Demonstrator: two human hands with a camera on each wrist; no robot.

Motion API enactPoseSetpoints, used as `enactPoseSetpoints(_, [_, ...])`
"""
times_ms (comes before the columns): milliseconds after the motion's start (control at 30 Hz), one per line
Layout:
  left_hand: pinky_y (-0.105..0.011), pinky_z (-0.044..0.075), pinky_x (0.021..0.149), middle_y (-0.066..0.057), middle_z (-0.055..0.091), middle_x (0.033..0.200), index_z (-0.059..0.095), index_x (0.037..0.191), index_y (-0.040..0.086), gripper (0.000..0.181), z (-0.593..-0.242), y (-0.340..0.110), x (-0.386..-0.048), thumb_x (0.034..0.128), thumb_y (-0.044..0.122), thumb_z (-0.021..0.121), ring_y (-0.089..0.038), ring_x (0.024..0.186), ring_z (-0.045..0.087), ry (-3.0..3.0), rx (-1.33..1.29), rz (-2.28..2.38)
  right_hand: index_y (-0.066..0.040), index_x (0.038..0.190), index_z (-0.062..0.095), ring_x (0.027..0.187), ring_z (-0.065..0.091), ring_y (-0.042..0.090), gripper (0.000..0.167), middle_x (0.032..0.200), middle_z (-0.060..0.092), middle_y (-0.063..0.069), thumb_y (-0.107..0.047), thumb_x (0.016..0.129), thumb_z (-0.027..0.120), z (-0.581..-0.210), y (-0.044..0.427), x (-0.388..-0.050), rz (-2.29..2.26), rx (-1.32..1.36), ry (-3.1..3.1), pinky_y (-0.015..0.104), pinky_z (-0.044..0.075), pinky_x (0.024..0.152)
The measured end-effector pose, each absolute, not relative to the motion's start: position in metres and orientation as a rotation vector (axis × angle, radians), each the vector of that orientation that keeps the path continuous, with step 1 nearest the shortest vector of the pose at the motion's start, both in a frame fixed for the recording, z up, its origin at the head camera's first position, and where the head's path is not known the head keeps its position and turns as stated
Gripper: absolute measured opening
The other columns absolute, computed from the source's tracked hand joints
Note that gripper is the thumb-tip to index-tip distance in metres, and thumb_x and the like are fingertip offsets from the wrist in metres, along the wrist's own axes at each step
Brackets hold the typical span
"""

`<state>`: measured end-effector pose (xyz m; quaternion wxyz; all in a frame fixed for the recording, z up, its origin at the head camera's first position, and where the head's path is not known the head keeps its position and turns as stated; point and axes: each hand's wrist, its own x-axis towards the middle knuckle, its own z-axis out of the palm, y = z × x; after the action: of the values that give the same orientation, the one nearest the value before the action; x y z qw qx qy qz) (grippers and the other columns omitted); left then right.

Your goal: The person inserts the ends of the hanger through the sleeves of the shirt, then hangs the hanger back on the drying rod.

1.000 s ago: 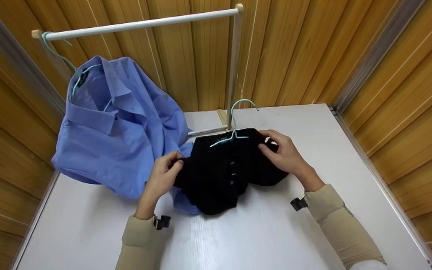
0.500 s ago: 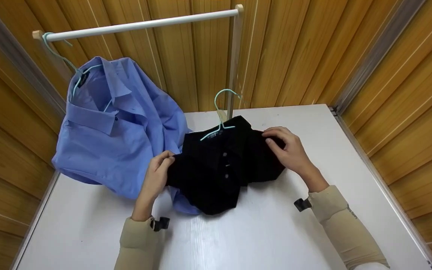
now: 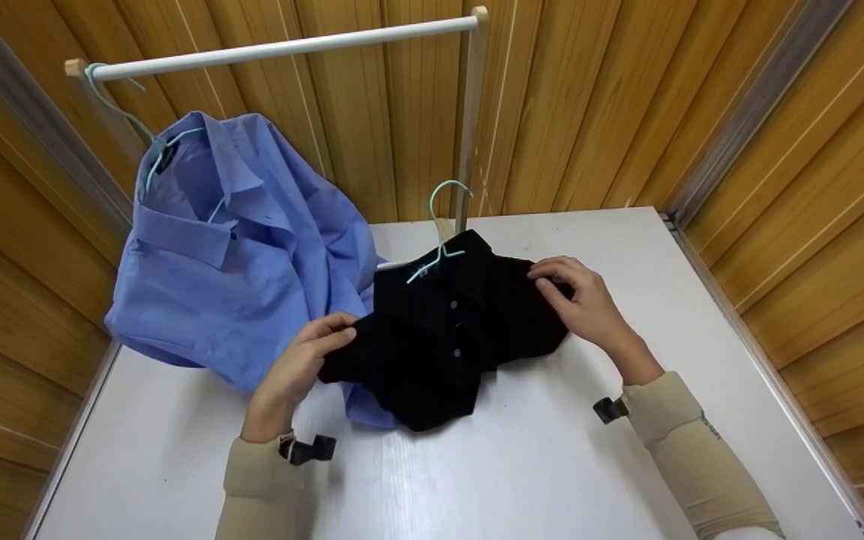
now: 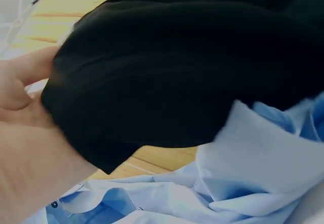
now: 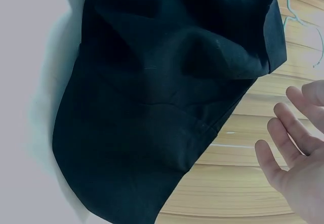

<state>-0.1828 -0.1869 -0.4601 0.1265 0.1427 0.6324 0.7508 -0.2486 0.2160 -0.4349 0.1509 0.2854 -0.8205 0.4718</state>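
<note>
A black shirt [image 3: 417,345] with a buttoned front sits on a mint-green hanger [image 3: 441,232]; the hanger's hook and neck rise from the collar. My left hand [image 3: 295,366] pinches the shirt's edge at the left shoulder, thumb and forefinger nearly straight. Dark cloth covers those fingertips in the left wrist view. On the opposite side my right hand [image 3: 578,304] is by the other shoulder. The right wrist view has its fingers [image 5: 286,127] spread and apart from the cloth.
A blue shirt [image 3: 199,307] hangs on another mint-green hanger [image 3: 121,112] at the left end of the white rail [image 3: 289,46]. Its lower part lies on the white table [image 3: 432,487] beneath the black shirt. Wooden-plank walls [image 3: 582,112] surround the table.
The black shirt and its hanger have shifted left and slightly up. My left hand has moved left and down, drawing the sleeve outward. My right hand has shifted slightly right.
</note>
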Motion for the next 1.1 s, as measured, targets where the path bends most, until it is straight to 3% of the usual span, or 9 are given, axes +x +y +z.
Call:
enactPoseSetpoints(167, [-0.026, 0.05, 0.086, -0.001, 0.065, 0.104, 0.067, 0.116, -0.001, 0.02, -0.465, -0.19, -0.183, 0.0997, 0.0, 0.056, -0.013, 0.096, 0.061, 1.803, 0.36, 2.118, 0.004, 0.108, 0.073, 0.111, 0.061, 0.034, 0.015, 0.116, 0.067, 0.023, 0.008, 0.099, 0.062, -0.452, 0.222, -0.26, 1.353, 0.791, -2.378, 0.029, 0.047, 0.09])
enactPoseSetpoints(333, [-0.026, 0.052, 0.084, -0.002, 0.069, 0.104, 0.071, 0.115, 0.002, 0.022, -0.472, -0.191, -0.185, 0.0981, -0.004, 0.058, -0.014, 0.095, 0.064, 1.708, 0.375, 2.135, -0.002, 0.109, 0.075, 0.112, 0.062, 0.029, 0.015, 0.118, 0.068, 0.017, 0.002, 0.1, 0.064, -0.466, 0.23, -0.268, 1.354, 0.803, -2.395, 0.024, 0.046, 0.09])
enactPoseSetpoints(500, [-0.026, 0.053, 0.084, -0.003, 0.07, 0.106, 0.072, 0.113, 0.006, 0.025, -0.477, -0.193, -0.187, 0.0977, -0.007, 0.057, -0.014, 0.095, 0.065, 1.637, 0.442, 2.196, -0.001, 0.113, 0.074, 0.112, 0.062, 0.022, 0.015, 0.12, 0.069, 0.007, -0.004, 0.101, 0.065, -0.467, 0.233, -0.27, 1.334, 0.837, -2.434, 0.023, 0.047, 0.092])
enactPoseSetpoints(767, [-0.028, 0.051, 0.089, -0.004, 0.069, 0.108, 0.07, 0.114, 0.005, 0.027, -0.481, -0.196, -0.187, 0.0991, -0.01, 0.053, -0.016, 0.1, 0.064, 1.581, 0.482, 2.29, 0.002, 0.116, 0.07, 0.111, 0.062, 0.02, 0.018, 0.12, 0.068, 0.006, -0.007, 0.102, 0.065, -0.468, 0.236, -0.269, 1.283, 0.86, -2.5, 0.04, 0.051, 0.093])
enactPoseSetpoints(967, [-0.029, 0.053, 0.088, -0.007, 0.069, 0.11, 0.069, 0.118, 0.003, 0.026, -0.483, -0.201, -0.183, 0.1012, -0.008, 0.051, -0.018, 0.1, 0.065, 1.5, 0.461, 2.357, -0.004, 0.117, 0.071, 0.101, 0.063, 0.019, 0.017, 0.118, 0.067, 0.005, -0.008, 0.102, 0.065, -0.469, 0.238, -0.269, 1.27, 0.858, -2.53, 0.038, 0.051, 0.088])
enactPoseSetpoints(1100, [-0.029, 0.055, 0.084, -0.008, 0.068, 0.11, 0.068, 0.12, 0.004, 0.027, -0.483, -0.205, -0.18, 0.1022, -0.007, 0.05, -0.018, 0.097, 0.066, 1.48, 0.425, 2.399, -0.004, 0.119, 0.07, 0.107, 0.062, 0.023, 0.019, 0.12, 0.067, 0.006, -0.009, 0.101, 0.066, -0.47, 0.24, -0.269, 1.273, 0.851, -2.556, 0.047, 0.05, 0.094])
